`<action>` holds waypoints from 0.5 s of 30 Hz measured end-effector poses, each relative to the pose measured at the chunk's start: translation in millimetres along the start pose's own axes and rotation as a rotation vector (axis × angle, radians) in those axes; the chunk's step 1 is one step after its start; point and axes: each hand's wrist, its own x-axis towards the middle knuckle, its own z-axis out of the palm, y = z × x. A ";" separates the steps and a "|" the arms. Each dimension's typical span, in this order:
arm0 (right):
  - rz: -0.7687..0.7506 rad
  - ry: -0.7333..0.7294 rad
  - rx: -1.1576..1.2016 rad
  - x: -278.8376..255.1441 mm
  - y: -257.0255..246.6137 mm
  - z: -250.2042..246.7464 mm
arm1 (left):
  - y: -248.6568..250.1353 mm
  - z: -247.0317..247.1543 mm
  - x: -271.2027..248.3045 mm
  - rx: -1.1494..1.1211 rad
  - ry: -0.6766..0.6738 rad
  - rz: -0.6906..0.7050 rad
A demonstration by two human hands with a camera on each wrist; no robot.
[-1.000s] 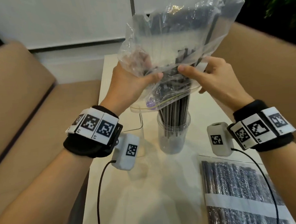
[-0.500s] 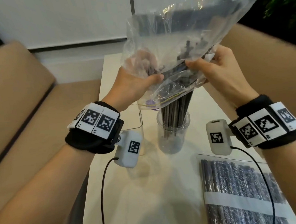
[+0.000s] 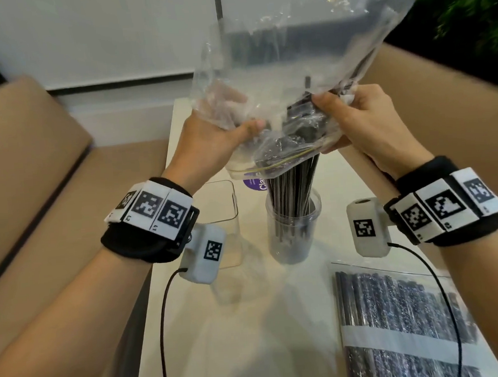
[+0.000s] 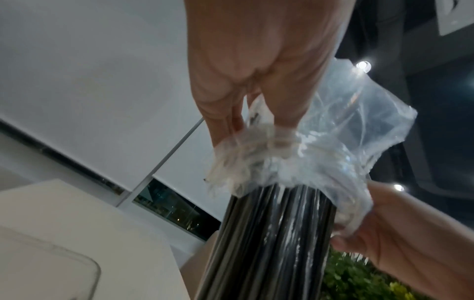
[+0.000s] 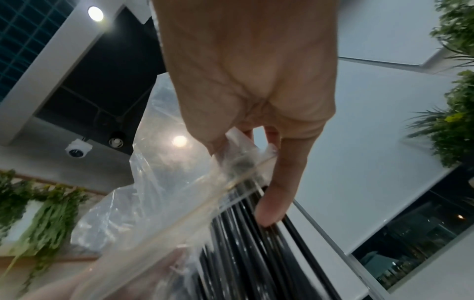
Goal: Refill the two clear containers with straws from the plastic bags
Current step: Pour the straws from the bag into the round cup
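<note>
A clear plastic bag (image 3: 289,54) is held upside down over a round clear container (image 3: 294,229) on the white table (image 3: 251,334). Black straws (image 3: 293,191) run from the bag's mouth down into that container. My left hand (image 3: 218,132) grips the bag's left side, seen bunched in its fingers in the left wrist view (image 4: 256,130). My right hand (image 3: 354,115) grips the bag's right side and the straws inside, its fingers (image 5: 277,203) lying against the straws (image 5: 243,243). A second clear container (image 3: 220,219), square with rounded corners, stands to the left and looks empty.
A sealed bag of dark straws (image 3: 402,324) with a white band lies at the table's front right. A purple round label (image 3: 254,183) lies behind the containers. Tan bench seats (image 3: 37,172) flank the table, and cables hang from both wrist cameras.
Both hands have lifted the bag higher and tilted its closed end up to the right. More of the straws now stands out of the bag's mouth inside the round container.
</note>
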 end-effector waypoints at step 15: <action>-0.002 0.034 0.073 -8.3 -1.8 -8.5 | -12.8 22.9 -1.6 -0.001 -0.264 -0.042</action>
